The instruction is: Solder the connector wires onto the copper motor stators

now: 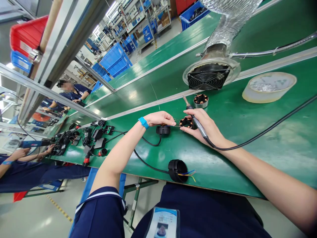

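Observation:
My left hand (162, 119), closed in a pinch, holds a thin wire beside a copper-wound motor stator (186, 123). My right hand (204, 125) has the stator between thumb and fingers. A soldering iron (199, 126) also lies in that hand, its tip pointing up and away from the stator. Just beneath my left hand sits a black round housing (162, 129) with a cable. Another black housing (177, 171) rests on its side near the bench edge, blue and yellow wires sticking out. Behind my right hand stands a second stator (200, 100).
A fan (208, 80) on a foil duct faces the green bench (237, 132). To the right is a wide tape roll (269, 86) with small bits inside. Cables and adapters (97, 137) lie at left, where a co-worker's hand (51, 148) shows. The iron's cord crosses my right forearm.

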Tool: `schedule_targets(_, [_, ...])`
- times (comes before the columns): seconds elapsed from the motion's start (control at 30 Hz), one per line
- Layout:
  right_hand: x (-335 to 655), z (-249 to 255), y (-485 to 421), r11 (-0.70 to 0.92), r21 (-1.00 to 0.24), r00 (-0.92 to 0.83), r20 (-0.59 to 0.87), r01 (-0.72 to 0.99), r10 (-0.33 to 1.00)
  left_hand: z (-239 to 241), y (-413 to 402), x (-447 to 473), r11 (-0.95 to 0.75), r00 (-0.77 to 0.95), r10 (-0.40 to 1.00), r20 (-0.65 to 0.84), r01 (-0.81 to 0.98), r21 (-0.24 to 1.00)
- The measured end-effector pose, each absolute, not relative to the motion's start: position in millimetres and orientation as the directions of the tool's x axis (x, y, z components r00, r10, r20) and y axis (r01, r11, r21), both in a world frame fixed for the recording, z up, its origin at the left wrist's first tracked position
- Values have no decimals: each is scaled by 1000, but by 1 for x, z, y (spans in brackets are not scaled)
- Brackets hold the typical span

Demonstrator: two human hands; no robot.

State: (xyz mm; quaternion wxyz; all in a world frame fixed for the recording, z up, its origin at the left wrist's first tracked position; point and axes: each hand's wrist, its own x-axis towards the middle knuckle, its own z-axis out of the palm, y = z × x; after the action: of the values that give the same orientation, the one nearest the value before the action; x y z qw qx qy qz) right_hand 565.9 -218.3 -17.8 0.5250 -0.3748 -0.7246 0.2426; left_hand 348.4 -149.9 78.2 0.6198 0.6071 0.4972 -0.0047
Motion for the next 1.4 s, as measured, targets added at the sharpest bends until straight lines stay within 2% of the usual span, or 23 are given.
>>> schedule_targets(0.17, [566, -19, -218, 621, -733, -171, 598, 279, 783, 77, -154, 340, 296, 471, 631, -617, 588, 753])
schedule_targets(0.3, [566, -22, -216, 624, -734, -172, 600, 269, 781, 76, -157, 346, 197, 497, 626, -601, 645, 739])
schedule_targets(0.4, [567, -23, -215, 627, -734, -180, 601, 261, 778, 75, -160, 361, 142, 467, 636, -615, 712, 687])
schedule_targets(0.53, [568, -26, -214, 622, -743, -183, 594, 247, 783, 76, -164, 378, 192, 369, 641, -673, 771, 607])
schedule_targets(0.77, [568, -26, -213, 653, -700, -219, 616, 290, 757, 73, -159, 365, 356, 372, 648, -664, 623, 696])
schedule_targets(1.03, [567, -27, -213, 660, -696, -228, 620, 283, 751, 79, -157, 344, 340, 396, 606, -690, 655, 675])
schedule_targets(1.27, [569, -26, -212, 653, -705, -246, 604, 278, 758, 81, -161, 329, 393, 489, 570, -660, 543, 742])
schedule_targets(1.4, [572, -21, -212, 656, -698, -270, 598, 287, 754, 81, -163, 329, 455, 495, 552, -671, 495, 740])
